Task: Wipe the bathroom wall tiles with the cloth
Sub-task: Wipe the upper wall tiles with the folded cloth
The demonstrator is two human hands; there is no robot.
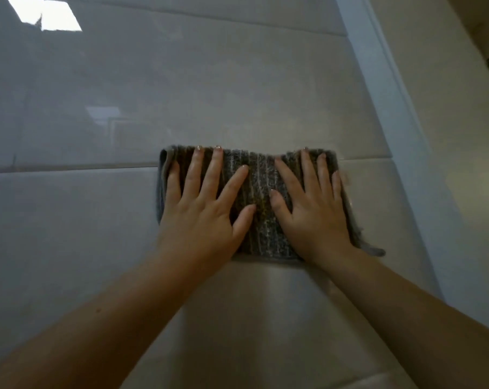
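From my end, the glossy grey wall tiles (97, 220) fill nearly the whole view, running out past the fingertips on every side. There's a white trim strip (383, 88) off beyond the right pinky. The dark striped cloth (261, 197) is folded and pinned flat on the tiles under both sets of fingers. Left hand (201, 211) and right hand (313, 214) sit side by side, fingers straight and spread, pressing rather than gripping.

The left hand (201, 211) and right hand (313, 209) lie flat side by side, fingers (195, 169) straight and spread, thumbs (244, 217) inward, the 2 forearms (125, 304) stretched forward.
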